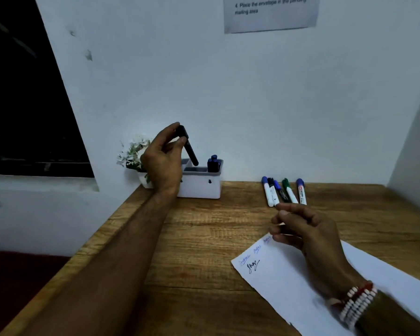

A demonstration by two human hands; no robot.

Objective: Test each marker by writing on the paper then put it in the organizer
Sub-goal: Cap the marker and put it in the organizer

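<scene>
My left hand [164, 158] pinches a black marker [189, 147] by its cap end, tilted, with its lower tip over a compartment of the white organizer [200, 187] at the wall. Blue-capped markers [213, 163] stand in the organizer's right compartment. Several markers [283, 191] with blue, black and green caps lie side by side on the desk to the right. My right hand [308, 235] hovers just in front of them with fingers loosely curled, holding nothing. The white paper [289, 282] under that hand bears blue scribbles and one black scribble.
A small white pot of artificial flowers [135, 154] stands behind my left hand, beside the organizer. The wooden desk [204, 251] meets the wall at the back and a side wall at right. A printed notice [270, 13] hangs on the wall.
</scene>
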